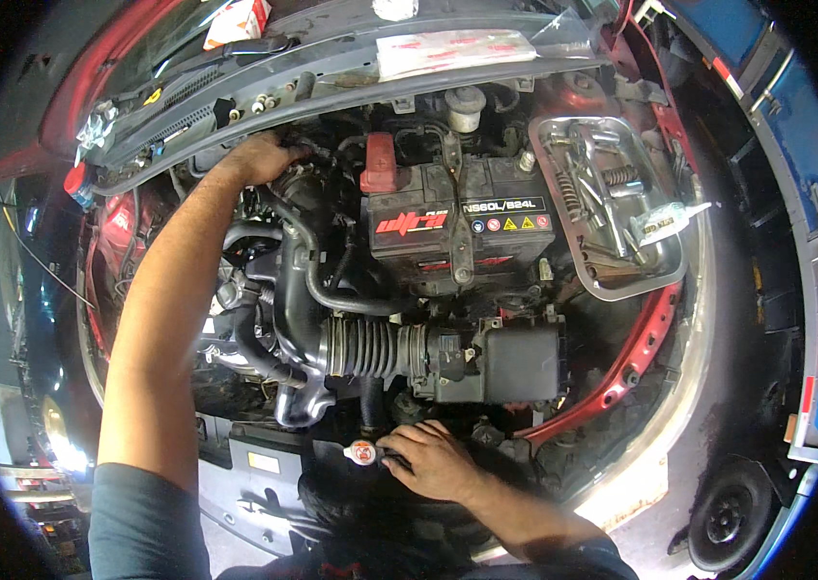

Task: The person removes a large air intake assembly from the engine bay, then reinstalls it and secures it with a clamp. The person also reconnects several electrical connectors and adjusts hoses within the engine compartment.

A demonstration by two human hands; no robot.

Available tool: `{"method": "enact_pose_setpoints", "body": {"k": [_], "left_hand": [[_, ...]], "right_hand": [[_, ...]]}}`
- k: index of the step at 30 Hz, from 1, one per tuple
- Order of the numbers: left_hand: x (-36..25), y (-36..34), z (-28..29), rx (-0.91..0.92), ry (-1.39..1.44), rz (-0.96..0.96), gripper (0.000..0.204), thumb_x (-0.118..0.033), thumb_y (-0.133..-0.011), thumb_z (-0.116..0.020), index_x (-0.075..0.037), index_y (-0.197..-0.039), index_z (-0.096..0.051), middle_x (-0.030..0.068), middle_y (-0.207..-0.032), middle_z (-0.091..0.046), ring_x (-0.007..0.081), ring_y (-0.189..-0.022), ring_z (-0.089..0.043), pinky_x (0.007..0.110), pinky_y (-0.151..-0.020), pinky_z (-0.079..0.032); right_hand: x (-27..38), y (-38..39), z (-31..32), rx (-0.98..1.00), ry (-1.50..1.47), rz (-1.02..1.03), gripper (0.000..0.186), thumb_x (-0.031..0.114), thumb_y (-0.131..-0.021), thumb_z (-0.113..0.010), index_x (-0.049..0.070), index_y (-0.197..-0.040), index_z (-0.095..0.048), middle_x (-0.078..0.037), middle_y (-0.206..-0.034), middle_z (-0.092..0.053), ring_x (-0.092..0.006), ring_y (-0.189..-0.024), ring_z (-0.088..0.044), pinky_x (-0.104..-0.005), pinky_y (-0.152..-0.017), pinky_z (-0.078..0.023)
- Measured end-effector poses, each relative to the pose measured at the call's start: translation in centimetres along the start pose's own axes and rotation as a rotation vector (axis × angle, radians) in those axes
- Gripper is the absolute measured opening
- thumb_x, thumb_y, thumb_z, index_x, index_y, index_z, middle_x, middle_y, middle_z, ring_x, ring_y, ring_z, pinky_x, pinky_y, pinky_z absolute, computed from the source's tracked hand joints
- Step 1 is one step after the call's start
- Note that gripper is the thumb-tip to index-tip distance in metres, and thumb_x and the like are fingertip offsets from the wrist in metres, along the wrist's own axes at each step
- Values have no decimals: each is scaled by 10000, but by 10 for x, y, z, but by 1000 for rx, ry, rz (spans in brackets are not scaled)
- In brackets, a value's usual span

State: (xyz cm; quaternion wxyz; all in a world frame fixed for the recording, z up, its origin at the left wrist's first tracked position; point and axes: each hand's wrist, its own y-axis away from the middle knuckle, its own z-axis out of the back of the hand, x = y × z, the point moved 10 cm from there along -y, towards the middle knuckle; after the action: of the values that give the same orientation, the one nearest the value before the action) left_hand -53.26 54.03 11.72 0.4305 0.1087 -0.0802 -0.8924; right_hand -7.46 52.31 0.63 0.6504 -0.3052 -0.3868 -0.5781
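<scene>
My left arm stretches across the engine bay, and my left hand (262,160) reaches down behind the engine near the windscreen cowl. Its fingers point right among dark hoses and are mostly hidden, so their grip does not show. At the front of the bay my right hand (436,464) rests palm down, open, with its fingers a little apart. Their tips lie right beside the radiator cap (362,451). Between the hands are a black intake pipe (299,324), a ribbed air hose (370,348) and the black air filter box (522,361).
A car battery (414,237) with a red terminal cover (381,162) sits behind the filter box. On the right, a metal tray (590,287) holds sockets, springs and a small tube. A white plastic packet (452,53) lies on the cowl. A wheel (726,517) stands at lower right.
</scene>
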Motion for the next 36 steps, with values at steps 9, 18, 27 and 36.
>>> {"method": "enact_pose_setpoints", "body": {"k": [9,18,27,36], "left_hand": [[4,14,9,-134,157,36,641,-497,-942,-608,-39,-1388,-565,221,-1401,-573,358,-1332,-516,403,-1126,-384],[8,15,9,-121,160,67,636,-477,-959,-607,-29,-1406,-548,215,-1416,-566,334,-1338,-517,392,-1136,-375],[11,9,9,-167,152,-31,554,-417,-969,-583,-36,-1371,-582,226,-1390,-582,345,-1315,-532,402,-1109,-396],[-30,2,6,-60,-233,-63,569,-498,-1008,-421,-100,-1379,-587,221,-1385,-582,405,-1318,-506,444,-1137,-377]], "right_hand": [[1,2,-1,1,7,6,331,236,-882,-702,80,-1169,-650,-98,-1071,-615,-297,-1022,-600,-444,-994,-437],[6,2,2,-27,37,41,359,262,-891,-700,65,-1188,-652,-106,-1060,-610,-285,-1011,-596,-436,-1007,-434],[6,8,0,-91,27,69,389,282,-881,-704,101,-1221,-644,-117,-1120,-621,-306,-1070,-593,-468,-1034,-422],[4,8,-5,-59,13,50,405,293,-875,-706,135,-1242,-647,-108,-1130,-618,-316,-1106,-587,-487,-1063,-387]]}}
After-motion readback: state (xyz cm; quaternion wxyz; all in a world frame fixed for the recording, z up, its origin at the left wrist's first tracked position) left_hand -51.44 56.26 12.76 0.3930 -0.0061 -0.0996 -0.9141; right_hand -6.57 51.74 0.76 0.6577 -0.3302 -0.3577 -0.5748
